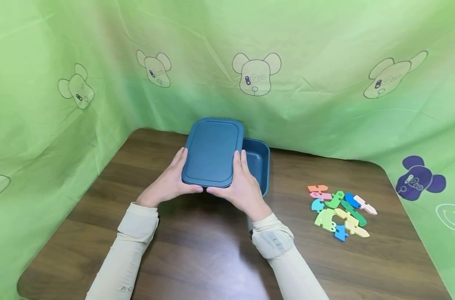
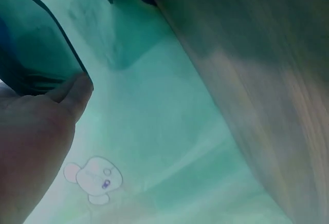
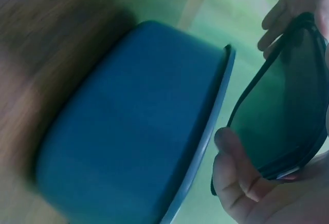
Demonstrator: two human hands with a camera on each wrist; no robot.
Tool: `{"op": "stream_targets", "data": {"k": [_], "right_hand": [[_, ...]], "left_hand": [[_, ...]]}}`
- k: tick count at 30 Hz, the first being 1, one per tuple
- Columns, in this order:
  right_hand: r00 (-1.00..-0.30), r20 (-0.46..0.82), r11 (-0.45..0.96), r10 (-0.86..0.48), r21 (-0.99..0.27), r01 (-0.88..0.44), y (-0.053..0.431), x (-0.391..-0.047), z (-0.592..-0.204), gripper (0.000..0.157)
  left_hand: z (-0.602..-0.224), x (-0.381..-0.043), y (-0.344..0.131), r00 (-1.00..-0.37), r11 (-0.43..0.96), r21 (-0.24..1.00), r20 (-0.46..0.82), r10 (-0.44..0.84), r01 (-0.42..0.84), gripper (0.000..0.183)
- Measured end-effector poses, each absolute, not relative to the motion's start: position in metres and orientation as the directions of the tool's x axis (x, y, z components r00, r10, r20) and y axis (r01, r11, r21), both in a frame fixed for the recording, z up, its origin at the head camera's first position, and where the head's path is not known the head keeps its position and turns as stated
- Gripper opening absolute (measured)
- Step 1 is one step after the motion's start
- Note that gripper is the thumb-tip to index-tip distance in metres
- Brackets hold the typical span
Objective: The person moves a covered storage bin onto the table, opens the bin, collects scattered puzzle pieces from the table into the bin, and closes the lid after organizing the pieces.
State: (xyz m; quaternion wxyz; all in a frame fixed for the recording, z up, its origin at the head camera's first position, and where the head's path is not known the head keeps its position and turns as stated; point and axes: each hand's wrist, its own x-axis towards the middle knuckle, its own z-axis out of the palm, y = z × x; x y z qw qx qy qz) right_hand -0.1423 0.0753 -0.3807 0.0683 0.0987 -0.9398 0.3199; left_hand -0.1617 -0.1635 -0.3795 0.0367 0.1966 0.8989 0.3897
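A dark blue rectangular lid [image 1: 214, 152] with rounded corners is held up by both hands, tilted so its top faces the head camera. My left hand [image 1: 169, 179] grips its left edge, thumb along the near edge. On the opposite side my right hand [image 1: 246, 187] grips the right edge, the two thumbs almost meeting. Below and to the right stands a matching blue box [image 1: 262, 164], partly hidden behind the lid and right hand. In the right wrist view the box [image 3: 133, 126] stands beside the raised lid [image 3: 282, 106], a gap between them.
Several colourful flat puzzle pieces [image 1: 328, 218] lie in a loose cluster on the right of the brown wooden table [image 1: 197, 258]. A green curtain [image 1: 306, 112] with printed mouse heads hangs right behind the box and along both sides.
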Motion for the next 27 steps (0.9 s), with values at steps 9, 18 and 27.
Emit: {"op": "stream_targets", "data": {"k": [9,18,27], "right_hand": [[-0.973,0.18,0.782,-0.147,-0.581,-0.225,0.05,-0.144,-0.383,0.133],[-0.969,0.177,0.761,-0.17,-0.601,-0.243,0.023,-0.142,-0.391,0.132],[-0.971,0.129,0.743,-0.203,-0.625,-0.239,0.0,-0.142,-0.397,0.132]], "left_hand": [[-0.381,-0.159,-0.19,-0.926,0.635,0.705,0.084,0.368,0.316,0.126],[-0.385,-0.154,-0.216,-0.939,0.657,0.705,0.038,0.341,0.267,0.129],[-0.388,-0.148,-0.236,-0.949,0.653,0.723,0.014,0.315,0.227,0.127]]}}
